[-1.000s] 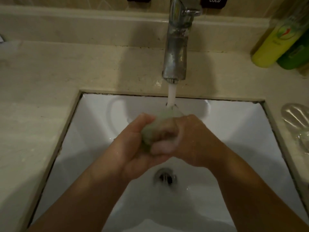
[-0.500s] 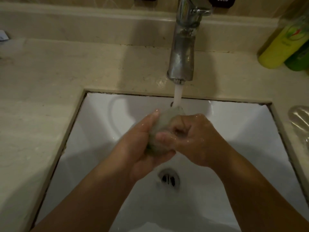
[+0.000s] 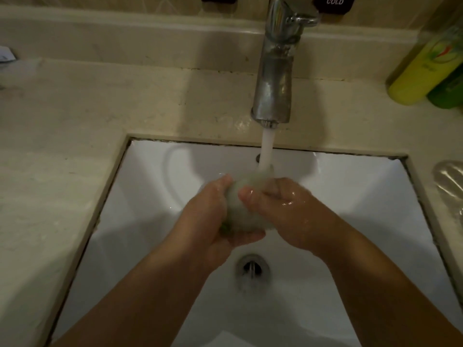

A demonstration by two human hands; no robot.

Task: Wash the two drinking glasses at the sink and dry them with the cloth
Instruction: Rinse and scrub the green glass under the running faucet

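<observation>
A pale greenish, wet wad, either a sponge or a cloth, sits between both hands under the running water from the chrome tap. My left hand cups it from the left and below, fingers curled round it. My right hand grips it from the right, thumb pressed on its front. Both hands are wet and hover over the white sink, above the drain. A clear glassy object lies on the counter at the right edge; I cannot tell if it is a drinking glass.
A yellow bottle and a green bottle stand at the back right of the beige counter. A raised ledge runs along the wall behind the tap. A label reading COLD is on the wall.
The foam seen on my right fingers a second ago has rinsed off. My hands have shifted their hold on the wad, which now shows more between them. Water keeps running.
</observation>
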